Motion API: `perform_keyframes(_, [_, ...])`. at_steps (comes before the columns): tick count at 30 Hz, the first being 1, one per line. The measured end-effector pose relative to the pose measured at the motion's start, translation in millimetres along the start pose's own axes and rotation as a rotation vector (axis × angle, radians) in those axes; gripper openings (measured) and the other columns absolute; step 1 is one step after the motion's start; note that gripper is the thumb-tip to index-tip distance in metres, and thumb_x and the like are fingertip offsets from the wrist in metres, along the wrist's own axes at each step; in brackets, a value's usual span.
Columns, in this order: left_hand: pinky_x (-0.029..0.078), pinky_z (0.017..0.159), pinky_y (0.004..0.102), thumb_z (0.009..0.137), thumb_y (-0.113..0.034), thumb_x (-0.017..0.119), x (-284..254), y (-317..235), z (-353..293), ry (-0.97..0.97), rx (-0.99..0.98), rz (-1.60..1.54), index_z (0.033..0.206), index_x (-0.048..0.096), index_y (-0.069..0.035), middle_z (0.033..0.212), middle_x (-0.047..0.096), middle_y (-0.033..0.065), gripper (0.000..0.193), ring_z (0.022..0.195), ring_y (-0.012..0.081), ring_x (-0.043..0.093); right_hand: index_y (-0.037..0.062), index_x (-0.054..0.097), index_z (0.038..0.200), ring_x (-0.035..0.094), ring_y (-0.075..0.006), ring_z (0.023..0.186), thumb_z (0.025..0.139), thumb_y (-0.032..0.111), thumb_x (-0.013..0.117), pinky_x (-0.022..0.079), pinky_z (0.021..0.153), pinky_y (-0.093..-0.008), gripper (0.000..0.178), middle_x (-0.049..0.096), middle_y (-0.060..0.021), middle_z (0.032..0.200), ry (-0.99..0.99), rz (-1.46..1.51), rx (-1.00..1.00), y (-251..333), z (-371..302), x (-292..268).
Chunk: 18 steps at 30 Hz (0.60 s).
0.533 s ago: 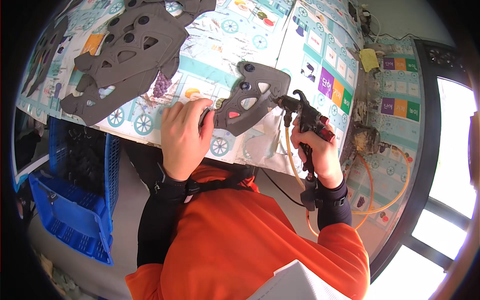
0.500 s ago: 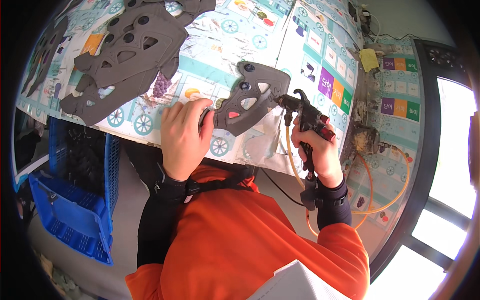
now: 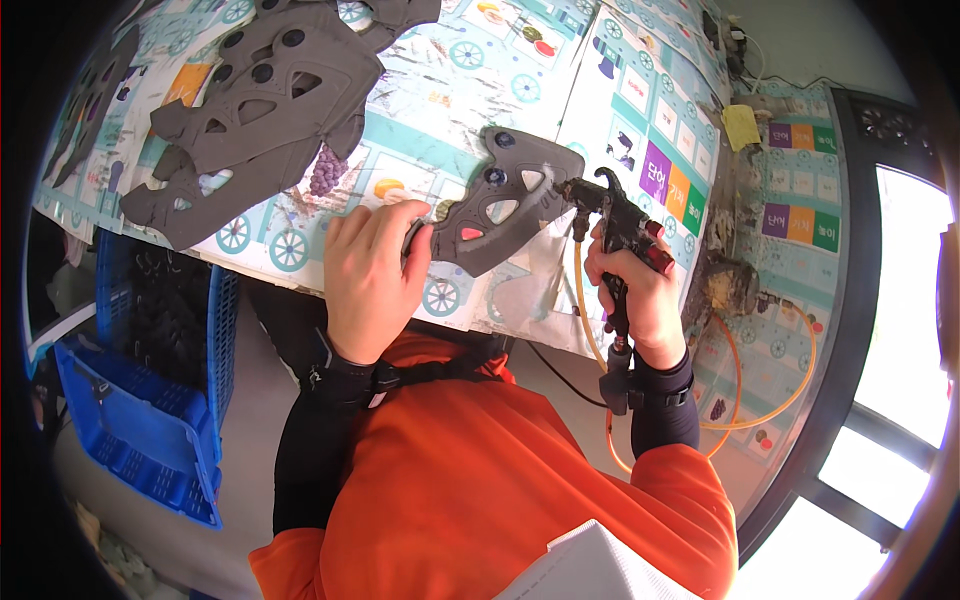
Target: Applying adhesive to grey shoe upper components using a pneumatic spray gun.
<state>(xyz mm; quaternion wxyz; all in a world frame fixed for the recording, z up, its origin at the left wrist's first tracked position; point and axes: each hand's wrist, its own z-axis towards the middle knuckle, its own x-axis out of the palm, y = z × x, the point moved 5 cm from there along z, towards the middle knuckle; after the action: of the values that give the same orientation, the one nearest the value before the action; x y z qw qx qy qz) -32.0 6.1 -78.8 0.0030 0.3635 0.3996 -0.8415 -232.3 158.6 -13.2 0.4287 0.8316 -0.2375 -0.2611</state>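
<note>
Dark grey panel, pierced by several openings and bearing two dark round spots at its far end, is located at the near edge of the worktable, left of the spray gun. Left hand: thumb and bent fingers pinch the panel's left end; grip closed on the part. Right hand: fingers wrapped around the handle of the black spray gun, which carries red fittings at its rear; grip firm. The gun's nozzle points left and overlaps the panel's right edge in view; whether it touches the surface cannot be determined. A yellowish hose descends from beneath the front of the gun. Worktable is covered with a patterned sheet in white and teal, printed with wheels and fruit and marked by dark smears. A pile of similar grey pieces, overlapping one another, lies on the sheet to the far left of the hands. Below the table's left side sits a blue crate with dark contents. Operator wears an orange shirt and black sleeves. A yellow piece of material is noted beyond the table's right side.
</note>
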Motion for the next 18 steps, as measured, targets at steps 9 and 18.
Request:
perform_keyframes(9, [0.039, 0.07, 0.0358, 0.081, -0.005, 0.073, 0, 1, 0, -0.01, 0.005, 0.001, 0.104, 0.064, -0.007, 0.079, 0.062, 0.0028, 0.024, 0.072, 0.0212, 0.055, -0.0012, 0.06, 0.1, 0.045, -0.0072, 0.044, 0.079, 0.002, 0.057, 0.034, 0.043, -0.0217, 0.021, 0.058, -0.0025, 0.069, 0.044, -0.02, 0.013, 5, 2, 14])
perform_keyframes(18, [0.039, 0.069, 0.038, 0.082, -0.005, 0.071, -1, 2, -2, 0.015, 0.007, -0.002, 0.105, 0.06, -0.008, 0.087, 0.065, 0.0046, 0.025, 0.074, 0.0247, 0.056, -0.0006, 0.06, 0.1, 0.045, -0.0071, 0.046, 0.08, 0.001, 0.056, 0.033, 0.043, -0.0222, 0.02, 0.057, -0.0027, 0.069, 0.115, -0.031, -0.001, 5, -4, 22])
